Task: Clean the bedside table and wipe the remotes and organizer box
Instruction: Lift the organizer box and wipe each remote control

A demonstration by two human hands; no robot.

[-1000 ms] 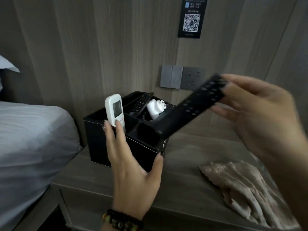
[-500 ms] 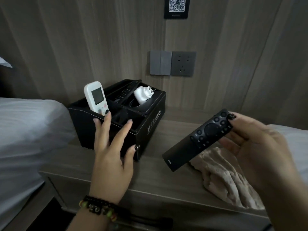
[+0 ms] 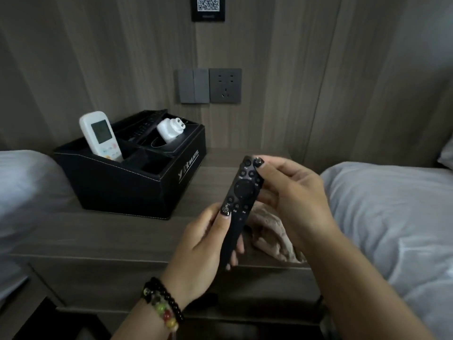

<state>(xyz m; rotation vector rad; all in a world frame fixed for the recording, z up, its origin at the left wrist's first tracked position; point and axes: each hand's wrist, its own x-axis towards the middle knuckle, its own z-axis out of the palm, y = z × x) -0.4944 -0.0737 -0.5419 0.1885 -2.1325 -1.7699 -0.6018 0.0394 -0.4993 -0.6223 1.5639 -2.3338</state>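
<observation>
Now both hands held the black remote [image 3: 239, 207] above the desk [image 3: 98, 231]; half a second earlier only the right hand [image 3: 289, 192] had it, while the left hand [image 3: 203, 244] was by the organizer box [image 3: 117, 182]. Each grip was clenched on the remote: left low, right near the top. The cloth [image 3: 274, 239] lay beneath, untouched, so wiping had likely not begun. A white remote [image 3: 100, 136] stood in the box.
</observation>
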